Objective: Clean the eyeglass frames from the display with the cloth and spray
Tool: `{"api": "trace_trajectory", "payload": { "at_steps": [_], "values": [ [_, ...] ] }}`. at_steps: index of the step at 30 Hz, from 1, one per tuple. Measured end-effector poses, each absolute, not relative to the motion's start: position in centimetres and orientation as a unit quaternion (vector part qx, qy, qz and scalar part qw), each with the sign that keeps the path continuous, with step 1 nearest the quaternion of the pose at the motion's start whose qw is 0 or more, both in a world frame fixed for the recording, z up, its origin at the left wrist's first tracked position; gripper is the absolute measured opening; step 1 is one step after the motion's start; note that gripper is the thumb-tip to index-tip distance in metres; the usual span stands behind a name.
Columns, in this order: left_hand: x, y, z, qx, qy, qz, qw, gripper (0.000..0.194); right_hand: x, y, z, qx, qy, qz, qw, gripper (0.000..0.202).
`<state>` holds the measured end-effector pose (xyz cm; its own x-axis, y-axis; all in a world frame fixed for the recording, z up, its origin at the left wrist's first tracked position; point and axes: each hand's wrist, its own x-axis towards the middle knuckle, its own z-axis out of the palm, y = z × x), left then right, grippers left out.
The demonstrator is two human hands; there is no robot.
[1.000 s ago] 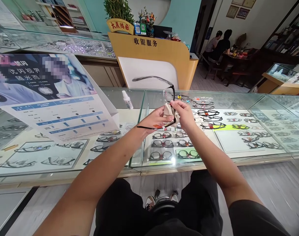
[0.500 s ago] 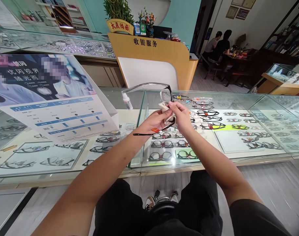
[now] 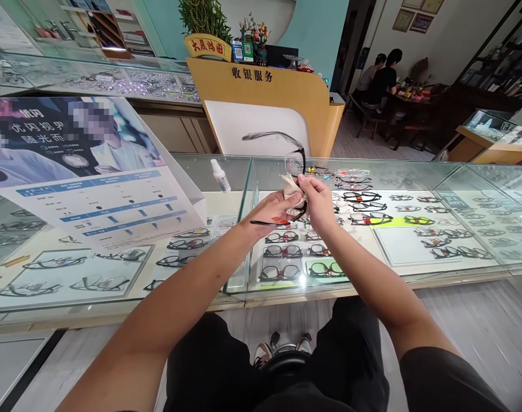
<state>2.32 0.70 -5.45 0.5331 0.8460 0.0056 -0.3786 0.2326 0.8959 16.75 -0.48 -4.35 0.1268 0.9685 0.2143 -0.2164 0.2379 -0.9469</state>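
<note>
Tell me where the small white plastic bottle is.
In the head view, the bottle is on the glass display counter, left of centre, between the blue-and-white printed sign and the left hand.

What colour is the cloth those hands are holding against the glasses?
The cloth is cream or off-white, best seen in the head view.

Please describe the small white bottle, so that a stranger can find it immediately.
Start at the long glass counter before the person. Near its far edge, between the large printed sign and the left hand, is a small white bottle with a narrow top. Among the display glasses, it is the only bottle on this counter.
</note>
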Motion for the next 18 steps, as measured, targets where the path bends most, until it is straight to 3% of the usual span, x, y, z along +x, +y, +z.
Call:
{"api": "trace_trajectory", "payload": {
  "at_steps": [8, 13, 18],
  "values": [
    [2.7, 1.4, -6.4, 0.460, 0.301, 0.513, 0.659, 0.066, 16.6, -0.5, -4.3, -0.368, -0.471, 0.496, 0.630, 0.044],
    [2.4, 1.0, -5.5, 0.471, 0.306, 0.480, 0.674, 0.072, 17.0, -0.4, -4.3, -0.372, -0.471, 0.501, 0.623, 0.046],
    [1.5, 1.0, -4.6, 0.492, 0.273, 0.442, 0.698, 0.060, 17.1, 0.2, -4.0, -0.390, -0.444, 0.506, 0.629, 0.052]
  ]
}}
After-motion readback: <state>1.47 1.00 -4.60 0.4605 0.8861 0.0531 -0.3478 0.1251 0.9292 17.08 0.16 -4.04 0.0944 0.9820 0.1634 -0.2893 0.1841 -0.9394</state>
